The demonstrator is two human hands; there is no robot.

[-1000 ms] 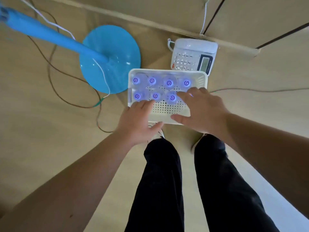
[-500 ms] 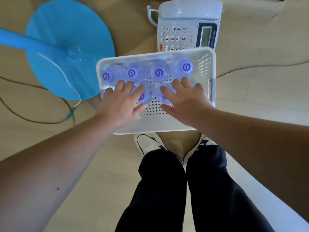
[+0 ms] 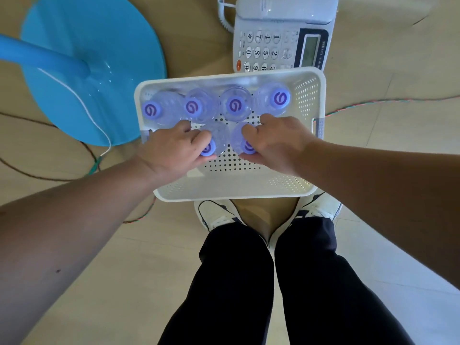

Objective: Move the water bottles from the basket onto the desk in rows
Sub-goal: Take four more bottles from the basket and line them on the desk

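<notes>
A white perforated basket (image 3: pixel 231 188) sits on the floor in front of my feet. Several clear water bottles with purple caps stand in it, with a back row (image 3: pixel 234 104) along its far wall. My left hand (image 3: pixel 171 151) is closed around the neck of a front-row bottle (image 3: pixel 216 138), its cap showing by my thumb. My right hand (image 3: pixel 276 143) grips the neighbouring front-row bottle (image 3: pixel 239 141) the same way. Under my left hand a further bottle may be hidden. The near half of the basket holds no bottles.
A white desk phone (image 3: pixel 281 36) lies just beyond the basket. A blue round fan base (image 3: pixel 94 70) with its blue pole (image 3: pixel 42 57) stands at the left, with cables (image 3: pixel 353 105) trailing over the floor. My shoes (image 3: pixel 216 215) and dark trousers are just below the basket.
The view has dropped closer to the basket. Both hands went from resting flat over the front-row caps to closing around one bottle each.
</notes>
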